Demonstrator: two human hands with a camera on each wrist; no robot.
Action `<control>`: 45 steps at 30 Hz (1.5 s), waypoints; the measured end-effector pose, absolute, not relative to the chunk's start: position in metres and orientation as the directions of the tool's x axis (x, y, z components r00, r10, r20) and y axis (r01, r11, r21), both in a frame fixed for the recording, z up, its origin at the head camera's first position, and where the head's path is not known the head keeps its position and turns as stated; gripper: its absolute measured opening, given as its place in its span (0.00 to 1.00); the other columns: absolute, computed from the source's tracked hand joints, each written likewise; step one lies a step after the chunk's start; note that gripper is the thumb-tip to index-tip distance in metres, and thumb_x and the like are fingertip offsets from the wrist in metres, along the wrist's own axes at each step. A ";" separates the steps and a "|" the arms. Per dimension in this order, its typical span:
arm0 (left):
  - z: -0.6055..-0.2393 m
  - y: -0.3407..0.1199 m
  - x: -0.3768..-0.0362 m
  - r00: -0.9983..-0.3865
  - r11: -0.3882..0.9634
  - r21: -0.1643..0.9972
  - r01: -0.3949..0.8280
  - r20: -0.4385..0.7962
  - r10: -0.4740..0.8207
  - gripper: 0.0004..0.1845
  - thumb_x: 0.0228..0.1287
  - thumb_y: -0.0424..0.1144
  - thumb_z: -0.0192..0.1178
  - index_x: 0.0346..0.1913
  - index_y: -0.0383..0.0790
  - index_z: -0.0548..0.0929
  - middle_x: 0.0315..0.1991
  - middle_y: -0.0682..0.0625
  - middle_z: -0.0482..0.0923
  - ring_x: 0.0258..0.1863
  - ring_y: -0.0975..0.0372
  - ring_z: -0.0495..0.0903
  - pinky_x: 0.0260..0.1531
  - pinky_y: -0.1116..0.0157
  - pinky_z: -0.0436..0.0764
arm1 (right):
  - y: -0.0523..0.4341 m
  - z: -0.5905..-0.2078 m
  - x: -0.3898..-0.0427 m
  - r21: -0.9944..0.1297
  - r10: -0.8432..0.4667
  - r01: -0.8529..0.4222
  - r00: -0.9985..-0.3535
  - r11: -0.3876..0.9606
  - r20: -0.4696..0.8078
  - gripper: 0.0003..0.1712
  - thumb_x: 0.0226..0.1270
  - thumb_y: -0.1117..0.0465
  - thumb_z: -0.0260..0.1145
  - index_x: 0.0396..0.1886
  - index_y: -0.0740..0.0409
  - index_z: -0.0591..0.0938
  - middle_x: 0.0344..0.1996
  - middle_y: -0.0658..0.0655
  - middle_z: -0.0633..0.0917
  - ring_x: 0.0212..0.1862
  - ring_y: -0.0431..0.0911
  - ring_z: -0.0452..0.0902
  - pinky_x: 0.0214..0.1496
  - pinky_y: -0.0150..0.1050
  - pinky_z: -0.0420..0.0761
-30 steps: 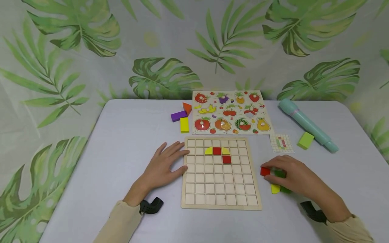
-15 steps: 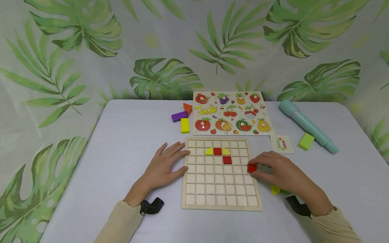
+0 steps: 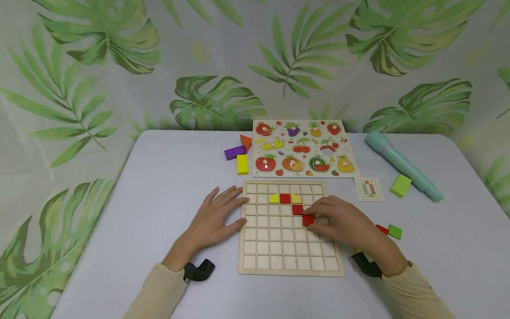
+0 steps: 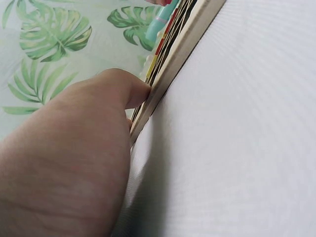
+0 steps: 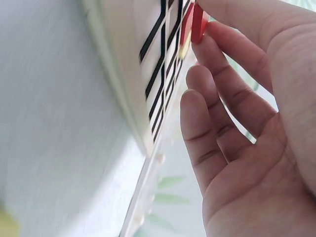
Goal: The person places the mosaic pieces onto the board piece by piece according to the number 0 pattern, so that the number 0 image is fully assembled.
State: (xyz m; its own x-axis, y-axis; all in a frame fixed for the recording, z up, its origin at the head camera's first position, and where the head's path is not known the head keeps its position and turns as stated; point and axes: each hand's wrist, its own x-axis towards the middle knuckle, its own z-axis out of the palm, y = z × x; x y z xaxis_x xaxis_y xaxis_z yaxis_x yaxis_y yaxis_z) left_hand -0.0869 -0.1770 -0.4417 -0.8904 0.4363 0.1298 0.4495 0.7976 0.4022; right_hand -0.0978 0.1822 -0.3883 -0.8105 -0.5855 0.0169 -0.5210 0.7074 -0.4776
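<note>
A wooden grid board (image 3: 275, 248) lies on the table in the head view. Along its left edge rests my left hand (image 3: 215, 217), its fingers spread and touching the rim. Between thumb and fingertips my right hand (image 3: 342, 221) pinches a red square tile (image 3: 308, 220) over the right part of the grid. That held tile (image 5: 197, 23) stands near the board's surface in the right wrist view; whether it is seated cannot be told. Up and left of it sits another red tile (image 3: 297, 209). A row above holds a red tile (image 3: 284, 198) between two yellow rounded tiles (image 3: 274, 198).
Right of the board lie a green tile (image 3: 395, 231) and a red piece (image 3: 382, 229), partly behind my right arm. A pattern card (image 3: 370, 189), a light green block (image 3: 400, 185), a teal tube (image 3: 406, 166), a fruit puzzle (image 3: 300, 148) and coloured blocks (image 3: 242, 164) stand farther back.
My right hand has carried the red tile left, from the loose pieces beside the board onto the grid. The left hand has stayed in place.
</note>
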 end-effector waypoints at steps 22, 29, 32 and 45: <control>-0.443 -0.178 -0.087 -0.890 0.798 0.400 0.450 0.133 0.436 0.29 0.71 0.57 0.60 0.71 0.53 0.77 0.79 0.51 0.65 0.80 0.57 0.58 0.82 0.47 0.46 | 0.161 -0.395 -0.100 -0.396 -0.632 -0.585 -0.774 0.708 0.013 0.19 0.61 0.52 0.79 0.52 0.44 0.90 0.47 0.45 0.86 0.53 0.43 0.78 0.54 0.44 0.86; -0.442 -0.177 -0.087 -0.889 0.796 0.401 0.453 0.137 0.437 0.29 0.71 0.57 0.60 0.71 0.53 0.77 0.78 0.51 0.65 0.80 0.57 0.58 0.81 0.46 0.47 | 0.164 -0.389 -0.097 -0.414 -0.593 -0.531 -0.805 0.739 -0.027 0.18 0.61 0.52 0.79 0.51 0.44 0.90 0.47 0.44 0.86 0.53 0.44 0.79 0.55 0.46 0.85; -0.441 -0.177 -0.086 -0.888 0.794 0.403 0.455 0.140 0.438 0.29 0.71 0.56 0.60 0.71 0.52 0.77 0.78 0.51 0.65 0.80 0.57 0.58 0.81 0.46 0.47 | 0.170 -0.385 -0.096 -0.421 -0.577 -0.514 -0.816 0.747 -0.027 0.18 0.61 0.53 0.79 0.51 0.44 0.90 0.48 0.44 0.86 0.54 0.44 0.80 0.56 0.48 0.85; -0.442 -0.177 -0.087 -0.888 0.792 0.408 0.455 0.141 0.437 0.29 0.71 0.56 0.61 0.71 0.52 0.77 0.78 0.51 0.65 0.80 0.57 0.59 0.81 0.46 0.47 | 0.219 -0.380 -0.091 -0.380 -0.521 -0.503 -0.851 0.776 0.063 0.19 0.58 0.56 0.80 0.50 0.47 0.90 0.47 0.45 0.88 0.51 0.45 0.82 0.51 0.49 0.85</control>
State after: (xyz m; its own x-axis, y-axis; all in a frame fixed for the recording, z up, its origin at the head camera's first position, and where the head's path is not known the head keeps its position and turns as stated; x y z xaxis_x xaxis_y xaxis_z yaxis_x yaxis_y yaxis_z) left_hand -0.0866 -0.1772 -0.4421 -0.8882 0.4373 0.1408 0.4545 0.7919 0.4077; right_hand -0.0907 0.2186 -0.3796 -0.8512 -0.5210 0.0632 -0.5033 0.7762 -0.3796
